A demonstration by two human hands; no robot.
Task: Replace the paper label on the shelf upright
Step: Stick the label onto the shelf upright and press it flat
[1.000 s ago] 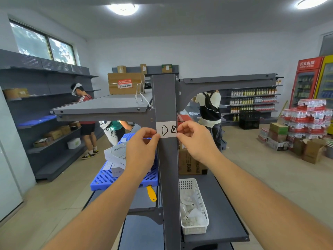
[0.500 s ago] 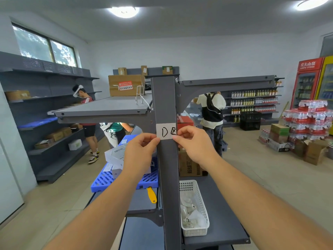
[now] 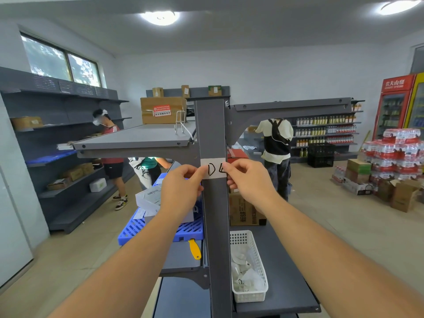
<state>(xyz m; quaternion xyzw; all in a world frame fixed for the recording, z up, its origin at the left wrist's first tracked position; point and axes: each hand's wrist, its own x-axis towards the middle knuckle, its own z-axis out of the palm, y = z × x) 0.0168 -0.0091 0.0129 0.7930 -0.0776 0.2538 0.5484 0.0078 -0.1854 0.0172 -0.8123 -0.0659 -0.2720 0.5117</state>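
A white paper label (image 3: 212, 169) with black handwritten marks lies flat on the front of the dark grey shelf upright (image 3: 215, 226), at chest height. My left hand (image 3: 181, 187) pinches the label's left edge between thumb and forefinger. My right hand (image 3: 246, 180) pinches its right edge and covers part of the second mark. Both forearms reach in from below, one on each side of the upright.
A white plastic basket (image 3: 251, 265) of crumpled paper sits on the lower shelf right of the upright. A blue crate (image 3: 142, 228), white boxes and a yellow-handled tool (image 3: 195, 250) lie to the left. Three people stand behind the shelving; bottled-water packs and boxes are stacked at right.
My right fingers have slid further over the label's right end, hiding more of the second mark. The view has shifted slightly; both hands stay on the label.
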